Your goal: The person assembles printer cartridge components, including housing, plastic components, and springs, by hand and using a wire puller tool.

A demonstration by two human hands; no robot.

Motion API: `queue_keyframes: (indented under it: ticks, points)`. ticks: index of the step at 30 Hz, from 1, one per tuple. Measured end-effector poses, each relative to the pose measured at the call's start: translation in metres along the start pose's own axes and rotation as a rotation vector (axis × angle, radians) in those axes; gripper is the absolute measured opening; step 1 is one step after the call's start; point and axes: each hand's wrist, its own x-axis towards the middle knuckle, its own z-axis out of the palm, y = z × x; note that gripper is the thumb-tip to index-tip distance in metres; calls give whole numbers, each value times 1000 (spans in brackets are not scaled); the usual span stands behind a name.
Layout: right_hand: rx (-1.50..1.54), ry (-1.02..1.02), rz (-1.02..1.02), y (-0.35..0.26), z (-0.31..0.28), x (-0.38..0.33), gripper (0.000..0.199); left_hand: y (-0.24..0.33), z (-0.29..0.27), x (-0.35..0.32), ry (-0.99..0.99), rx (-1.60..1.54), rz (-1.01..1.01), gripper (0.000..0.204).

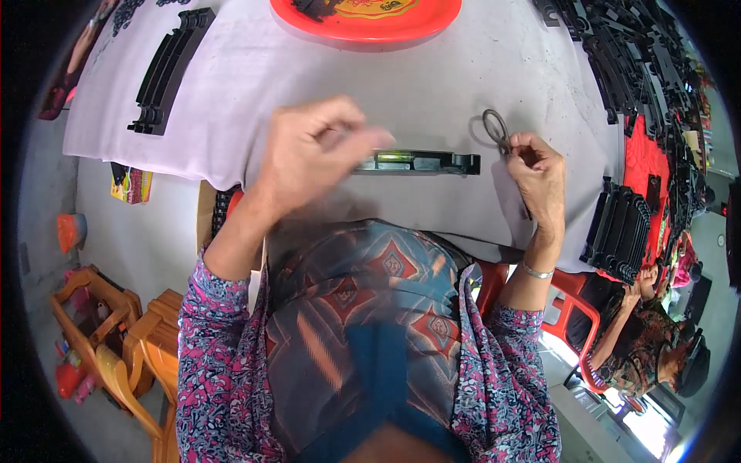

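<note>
Black strip (424, 163) partly behind left hand (312, 154), grip unclear; right hand (536, 174) holding looped tool (503, 143); red tray (367, 42) print unreadable.

2 pink-patterned sleeves (220, 339), silver bracelet (538, 271)

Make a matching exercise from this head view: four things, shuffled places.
Things
1. Red tray
2. Dark looped tool
3. Black part with a yellow-green insert
4. Silver-coloured bracelet

Places
A. Partly hidden behind the blurred left hand
B. Worn at the right wrist
C. Cut off by the top of the picture
D. Held in the right hand

Pairs: 1-C; 2-D; 3-A; 4-B
</note>
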Motion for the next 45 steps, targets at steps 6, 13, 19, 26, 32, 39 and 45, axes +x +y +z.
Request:
queue_keyframes:
  ticks: [6,13,19,26,32,39,45]
  points:
    - [1009,-138,10,-11,-14,-3,18,-2,22,-9,-179,452,341,32]
    - [1653,-309,60,-49,6,-2,24,-9,23,-7,-290,548,294,33]
    - [1679,-366,-114,-93,31,10,47,-8,24,-7,-292,571,281,31]
    - [1597,-400,-3,-92,64,18,56,-2,27,-7,-278,594,237,25]
    - [1529,-469,-8,-87,70,16,58,-3,27,-7,-287,598,236,26]
    - [1465,-518,-57,-85,70,15,57,-4,28,-7,-278,590,241,26]
    - [1258,-530,-149,-89,76,6,55,-5,27,-8,-300,607,257,29]
